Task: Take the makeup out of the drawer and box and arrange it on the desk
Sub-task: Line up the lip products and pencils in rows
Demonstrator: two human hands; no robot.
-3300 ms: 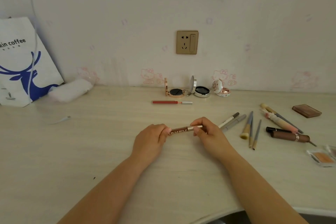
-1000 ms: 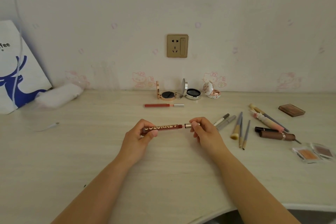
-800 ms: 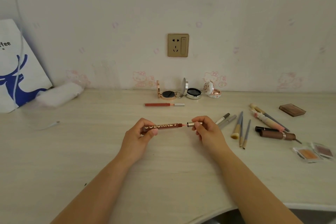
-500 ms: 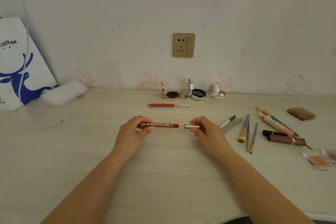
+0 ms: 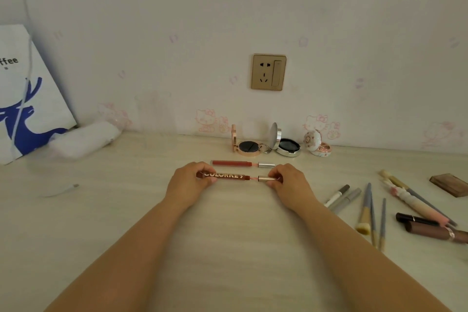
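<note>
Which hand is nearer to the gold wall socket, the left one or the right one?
Right. The right hand is almost directly below the gold wall socket; the left hand is below it too, but farther out to the left.

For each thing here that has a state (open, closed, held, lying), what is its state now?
Left hand: holds the brown lip gloss tube.
Right hand: holds its metallic cap, pulled apart from the tube.
Red lip gloss: lying on the desk, cap pulled out.
Rose-gold compact: open.
Silver compact: open.
White floral compact: open.
Brown palette: closed.
</note>
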